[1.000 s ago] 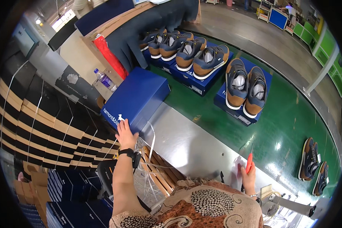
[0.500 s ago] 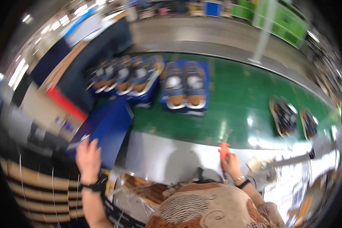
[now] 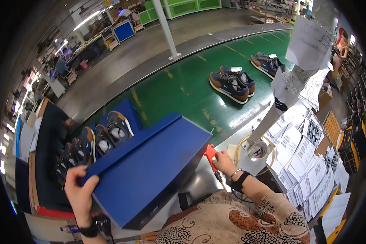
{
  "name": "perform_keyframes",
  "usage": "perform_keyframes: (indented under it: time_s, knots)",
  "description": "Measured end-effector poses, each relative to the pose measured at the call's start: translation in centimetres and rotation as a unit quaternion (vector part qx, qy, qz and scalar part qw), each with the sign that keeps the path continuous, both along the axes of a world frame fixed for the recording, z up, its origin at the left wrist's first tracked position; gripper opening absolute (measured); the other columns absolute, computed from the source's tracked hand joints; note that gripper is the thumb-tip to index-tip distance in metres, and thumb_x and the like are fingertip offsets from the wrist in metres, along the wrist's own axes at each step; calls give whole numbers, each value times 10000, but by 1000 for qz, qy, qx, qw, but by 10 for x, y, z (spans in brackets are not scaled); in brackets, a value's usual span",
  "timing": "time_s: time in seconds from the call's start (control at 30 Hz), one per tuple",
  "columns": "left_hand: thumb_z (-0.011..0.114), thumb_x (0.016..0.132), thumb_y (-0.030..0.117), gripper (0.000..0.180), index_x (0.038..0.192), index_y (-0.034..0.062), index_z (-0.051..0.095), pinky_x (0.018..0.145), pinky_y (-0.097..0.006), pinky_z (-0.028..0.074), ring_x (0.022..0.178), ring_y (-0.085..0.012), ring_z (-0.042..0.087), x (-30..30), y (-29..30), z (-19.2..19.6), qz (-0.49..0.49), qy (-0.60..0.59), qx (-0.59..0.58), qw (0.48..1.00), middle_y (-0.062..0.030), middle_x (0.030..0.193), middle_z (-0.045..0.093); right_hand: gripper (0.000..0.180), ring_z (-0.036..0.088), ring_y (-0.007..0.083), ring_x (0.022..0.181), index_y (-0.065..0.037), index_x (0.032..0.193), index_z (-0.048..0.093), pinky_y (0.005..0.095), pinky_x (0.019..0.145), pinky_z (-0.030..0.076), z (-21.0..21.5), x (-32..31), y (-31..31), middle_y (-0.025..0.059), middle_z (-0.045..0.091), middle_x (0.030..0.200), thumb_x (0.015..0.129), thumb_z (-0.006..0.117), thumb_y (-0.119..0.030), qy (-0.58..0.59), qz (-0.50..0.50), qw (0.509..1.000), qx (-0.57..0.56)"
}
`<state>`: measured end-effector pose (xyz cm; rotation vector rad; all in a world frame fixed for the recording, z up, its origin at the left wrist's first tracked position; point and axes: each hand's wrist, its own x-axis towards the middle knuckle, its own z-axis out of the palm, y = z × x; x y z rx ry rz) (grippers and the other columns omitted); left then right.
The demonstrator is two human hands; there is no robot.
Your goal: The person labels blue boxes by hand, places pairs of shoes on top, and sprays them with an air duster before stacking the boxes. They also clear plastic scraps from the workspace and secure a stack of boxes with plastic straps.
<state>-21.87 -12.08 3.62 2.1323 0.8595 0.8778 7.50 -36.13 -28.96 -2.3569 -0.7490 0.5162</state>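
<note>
A blue shoebox (image 3: 150, 166) lies tilted across the space in front of me, with its lid side up. My left hand (image 3: 79, 187) grips its left end, thumb on top and fingers curled at the edge. At the box's right end, my right hand (image 3: 225, 163) is closed round a red air blow gun (image 3: 210, 153) with a thin nozzle and a hose at its lower end. Beyond the box, blue-and-brown sneakers (image 3: 85, 146) stand in a row at the left, partly hidden by it.
A pair of sneakers (image 3: 233, 84) and another pair (image 3: 268, 64) stand on the green conveyor belt (image 3: 183, 89). Printed sheets (image 3: 309, 162) are piled at the right, beside a metal stand with a yellow tube ring (image 3: 256, 150). A grey post (image 3: 164, 28) rises beyond the belt.
The view has swung to the right. The blue shoebox has come up from the left to in front of me, its right end now beside the blow gun, which stays in my right hand.
</note>
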Motion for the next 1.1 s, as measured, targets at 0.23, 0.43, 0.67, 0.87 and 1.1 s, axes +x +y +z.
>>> perform_keyframes:
  time_s: [0.23,0.43,0.67,0.87,1.1]
  knots:
    - [720,679,151,334,925,-6,558,735,-272,437,775,-163,547,181,11,30,-134,211,289,924,-85,830,571,466,591,313,938,-26,1125,563,358,830,464,33,90,14,171,610,950,741,650,-276,104,-44,981,155]
    - [538,886,300,533,1308,28,359,930,-309,366,1037,-197,491,254,36,-17,-194,76,-13,978,-106,1133,519,250,533,86,723,-57,984,584,246,627,461,103,174,58,-14,561,792,779,632,-192,384,-178,819,387]
    - [601,818,271,488,1203,5,463,834,-418,416,975,-354,520,273,15,-54,-229,141,260,927,-186,1096,549,151,568,144,688,-68,883,597,281,625,466,82,288,113,28,563,728,808,558,-192,246,-329,785,463]
    - [646,769,235,517,1197,2,474,834,-391,386,943,-318,518,271,7,-53,-219,171,249,928,-149,1086,547,326,580,372,961,-22,966,625,425,877,434,65,380,106,225,621,987,780,484,-250,-113,-387,908,115]
    - [656,706,148,529,1172,-32,482,861,-391,384,947,-330,511,277,21,-47,-228,198,203,932,-176,1082,544,467,517,375,1090,-1,1203,499,415,942,393,54,435,97,245,565,1126,831,500,-283,-137,-372,917,56]
